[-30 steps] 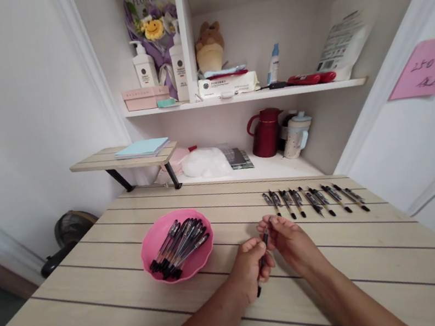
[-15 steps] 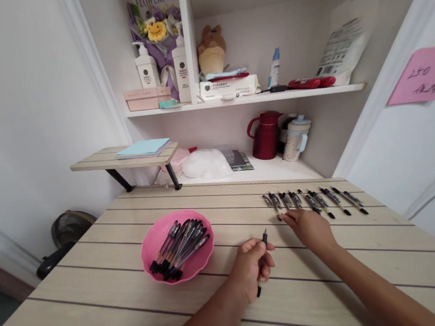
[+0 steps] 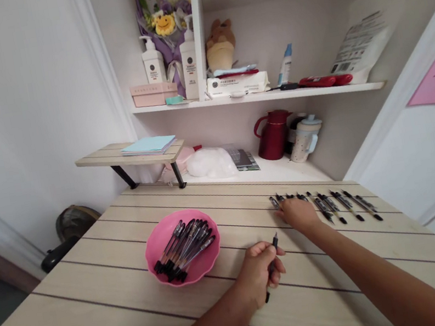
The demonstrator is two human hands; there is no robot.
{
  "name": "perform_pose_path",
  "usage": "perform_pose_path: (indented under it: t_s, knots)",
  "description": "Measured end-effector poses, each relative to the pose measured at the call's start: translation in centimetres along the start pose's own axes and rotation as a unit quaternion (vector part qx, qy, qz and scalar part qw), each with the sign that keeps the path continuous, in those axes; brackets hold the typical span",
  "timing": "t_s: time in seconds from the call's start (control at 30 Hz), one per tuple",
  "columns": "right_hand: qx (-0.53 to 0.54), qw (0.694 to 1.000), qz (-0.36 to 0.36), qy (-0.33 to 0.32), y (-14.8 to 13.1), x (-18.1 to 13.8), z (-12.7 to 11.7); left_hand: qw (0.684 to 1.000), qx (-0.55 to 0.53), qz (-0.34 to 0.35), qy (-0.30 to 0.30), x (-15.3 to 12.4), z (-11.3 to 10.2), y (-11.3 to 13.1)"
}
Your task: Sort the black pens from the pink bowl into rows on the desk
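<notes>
My left hand (image 3: 262,267) is closed round an uncapped black pen (image 3: 271,265), its tip pointing up and away from me. To the right, my right hand (image 3: 299,214) reaches palm down over the left end of a row of pens (image 3: 347,205). Its fingers are curled together beside a loose pen cap (image 3: 274,202); what they grip is hidden under the hand. Pens and separate caps in the row lie side by side on the wooden table. Left of my hands, a pink bowl (image 3: 151,252) holds a heap of dark pens (image 3: 187,246).
A small raised wooden stand (image 3: 103,157) carries light blue paper (image 3: 150,145). Behind the table, a red jug (image 3: 274,137) and a pale cup (image 3: 305,140) stand beneath a white shelf (image 3: 297,93). Bottles, a box and a plush toy (image 3: 220,45) sit on that shelf.
My right hand has shifted forward from the near end of a pen to the caps at the row's left. The left hand still grips its pen. The whole view has turned slightly.
</notes>
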State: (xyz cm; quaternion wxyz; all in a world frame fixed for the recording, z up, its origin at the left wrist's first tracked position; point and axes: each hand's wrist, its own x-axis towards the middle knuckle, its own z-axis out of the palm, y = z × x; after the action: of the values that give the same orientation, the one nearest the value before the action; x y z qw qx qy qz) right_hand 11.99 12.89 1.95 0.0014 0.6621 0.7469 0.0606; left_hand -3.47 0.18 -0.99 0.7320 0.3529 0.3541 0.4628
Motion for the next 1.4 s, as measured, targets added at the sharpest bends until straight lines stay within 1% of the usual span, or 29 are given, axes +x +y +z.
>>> perform_pose_path:
  t_s: [0.23, 0.4, 0.5, 0.57, 0.6, 0.63, 0.67, 0.7, 0.73, 0.77, 0.8, 0.83, 0.87, 0.9, 0.93, 1.0, 1.03, 1.07, 1.13, 1.17, 1.2, 1.23, 1.3, 1.4]
  knots:
    - [0.005, 1.000, 0.021, 0.000, -0.1, 0.7, 0.5, 1.000, 0.001, -0.004, 0.005, 0.1, 0.0, -0.2]
    - [0.024, 0.999, 0.027, 0.012, -0.1, 0.4, 0.5, 1.000, 0.006, -0.006, -0.001, 0.2, -0.1, -0.2]
    - [0.035, 0.999, 0.033, 0.022, 0.4, -0.5, 0.1, 1.000, -0.004, -0.005, -0.004, 0.2, -0.2, -0.2]
    - [0.052, 0.997, 0.045, 0.032, 0.9, -1.6, -0.2, 1.000, -0.029, -0.001, 0.002, 0.2, -0.1, -0.2]
    - [0.082, 0.995, 0.048, 0.035, 1.0, -2.4, -0.3, 0.999, -0.050, 0.005, 0.009, 0.2, -0.1, -0.1]
    - [0.136, 0.989, 0.048, 0.030, 0.9, -3.3, -0.3, 0.997, -0.078, 0.013, 0.016, 0.2, 0.0, 0.0]
    - [0.212, 0.976, 0.043, 0.014, 0.7, -4.4, -0.3, 0.993, -0.111, 0.023, 0.022, 0.3, 0.0, 0.1]
    - [0.308, 0.951, 0.028, -0.018, 0.3, -5.6, -0.2, 0.988, -0.147, 0.035, 0.027, 0.3, 0.0, 0.2]
    - [0.410, 0.910, 0.018, -0.062, -0.3, -6.8, -0.1, 0.982, -0.181, 0.049, 0.031, 0.3, 0.1, 0.4]
    - [0.496, 0.860, -0.001, -0.118, -1.1, -8.1, 0.1, 0.975, -0.209, 0.061, 0.034, 0.4, 0.1, 0.5]
    - [0.559, 0.813, -0.020, -0.163, -1.9, -9.4, 0.3, 0.970, -0.230, 0.071, 0.036, 0.4, 0.1, 0.7]
    - [0.594, 0.782, -0.037, -0.187, -2.8, -10.5, 0.4, 0.966, -0.244, 0.080, 0.039, 0.4, 0.1, 0.8]
    - [0.610, 0.768, -0.050, -0.190, -3.6, -11.5, 0.6, 0.963, -0.252, 0.088, 0.040, 0.4, 0.1, 0.9]
    - [0.618, 0.764, -0.047, -0.182, -4.2, -12.3, 0.6, 0.961, -0.256, 0.094, 0.041, 0.4, 0.1, 1.0]
    - [0.616, 0.768, -0.046, -0.170, -4.6, -12.8, 0.7, 0.960, -0.259, 0.099, 0.040, 0.4, 0.0, 1.1]
    - [0.591, 0.792, -0.046, -0.145, -4.8, -13.1, 0.6, 0.958, -0.264, 0.107, 0.040, 0.4, 0.0, 1.2]
    - [0.566, 0.813, -0.052, -0.127, -4.6, -12.8, 0.5, 0.957, -0.265, 0.108, 0.043, 0.4, 0.0, 1.2]
    - [0.529, 0.840, -0.060, -0.100, -4.1, -12.2, 0.4, 0.956, -0.267, 0.109, 0.048, 0.4, 0.0, 1.2]
    - [0.422, 0.904, -0.059, -0.023, -2.8, -10.4, 0.1, 0.956, -0.267, 0.106, 0.059, 0.5, -0.1, 1.3]
    - [0.357, 0.933, -0.047, 0.015, -2.0, -9.3, -0.1, 0.957, -0.265, 0.103, 0.062, 0.6, -0.1, 1.3]
    - [0.293, 0.955, -0.021, 0.042, -1.3, -8.1, -0.3, 0.958, -0.264, 0.098, 0.063, 0.6, -0.1, 1.3]
    - [0.234, 0.971, 0.011, 0.057, -0.7, -6.9, -0.5, 0.958, -0.262, 0.094, 0.062, 0.7, -0.1, 1.3]
    - [0.149, 0.985, 0.060, 0.054, 0.3, -4.6, -0.8, 0.960, -0.261, 0.089, 0.058, 0.8, -0.1, 1.2]
    - [0.104, 0.990, 0.086, 0.033, 0.9, -1.9, -1.0, 0.961, -0.257, 0.089, 0.059, 0.9, -0.2, 1.1]
